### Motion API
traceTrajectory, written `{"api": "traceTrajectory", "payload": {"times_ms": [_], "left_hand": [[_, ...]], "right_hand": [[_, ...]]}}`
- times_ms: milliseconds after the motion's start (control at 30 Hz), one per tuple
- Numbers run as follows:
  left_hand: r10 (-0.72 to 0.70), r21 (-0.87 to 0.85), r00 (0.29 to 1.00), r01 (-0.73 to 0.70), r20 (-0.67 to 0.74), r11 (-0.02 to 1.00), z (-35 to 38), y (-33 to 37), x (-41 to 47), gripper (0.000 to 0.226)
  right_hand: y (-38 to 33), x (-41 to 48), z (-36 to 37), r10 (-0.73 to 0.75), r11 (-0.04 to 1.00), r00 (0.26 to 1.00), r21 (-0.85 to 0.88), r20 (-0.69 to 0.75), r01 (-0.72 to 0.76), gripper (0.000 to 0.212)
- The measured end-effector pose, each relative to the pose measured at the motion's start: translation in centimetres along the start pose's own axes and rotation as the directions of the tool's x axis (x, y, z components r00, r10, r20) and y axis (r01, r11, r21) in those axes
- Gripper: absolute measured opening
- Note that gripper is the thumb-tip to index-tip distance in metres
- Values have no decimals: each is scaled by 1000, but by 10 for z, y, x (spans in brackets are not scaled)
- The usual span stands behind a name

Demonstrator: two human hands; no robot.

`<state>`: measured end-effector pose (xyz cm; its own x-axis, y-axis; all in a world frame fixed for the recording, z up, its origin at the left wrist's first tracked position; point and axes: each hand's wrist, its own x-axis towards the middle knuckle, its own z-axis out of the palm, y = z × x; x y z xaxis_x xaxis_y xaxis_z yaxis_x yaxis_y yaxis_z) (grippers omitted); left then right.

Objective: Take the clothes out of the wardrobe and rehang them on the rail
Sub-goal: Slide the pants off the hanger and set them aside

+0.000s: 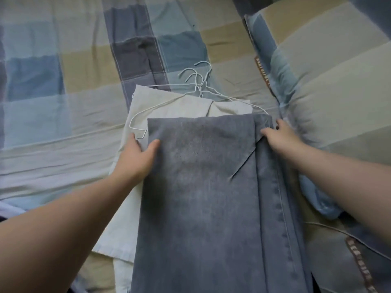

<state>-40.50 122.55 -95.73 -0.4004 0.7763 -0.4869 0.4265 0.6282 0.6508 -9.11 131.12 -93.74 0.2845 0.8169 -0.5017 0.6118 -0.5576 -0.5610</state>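
L hand [137, 157] & R hand [279, 138] grip grey trousers [201, 187] (on bed [53, 123]).

Checked bedsheet [63, 81] covers bed; matching pillow [330, 81] right.
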Motion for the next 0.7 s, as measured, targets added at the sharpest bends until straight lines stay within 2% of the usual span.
{"api": "traceTrajectory", "payload": {"times_ms": [233, 300, 400, 467, 567, 633, 700], "left_hand": [[-33, -72, 990, 24, -134, 997, 2, 24, 48, 57], [-58, -85, 992, 48, -116, 995, 0, 29, 53, 62], [-82, -123, 995, 75, -50, 990, -1, 38, 52, 82], [-99, -160, 995, 92, -33, 983, -5, 44, 49, 85], [-144, -256, 989, 134, -21, 957, -18, 53, 41, 90], [-165, -302, 986, 151, -20, 941, -29, 58, 32, 85], [-177, -331, 984, 163, -12, 929, -40, 66, 19, 70]], "right_hand": [[-9, 45, 12, 99, 975, 995, 203, -7, -95, 4], [-9, 46, 8, 152, 947, 988, 285, 7, -147, 3], [-11, 45, -1, 198, 894, 979, 401, 52, -202, 4], [-15, 41, -9, 191, 864, 978, 459, 79, -205, 9], [-23, 29, -23, 168, 821, 984, 545, 56, -171, 5], [-31, 18, -36, 140, 799, 989, 585, 38, -136, 3], [-39, 3, -52, 138, 761, 989, 634, 50, -138, 8]]}}
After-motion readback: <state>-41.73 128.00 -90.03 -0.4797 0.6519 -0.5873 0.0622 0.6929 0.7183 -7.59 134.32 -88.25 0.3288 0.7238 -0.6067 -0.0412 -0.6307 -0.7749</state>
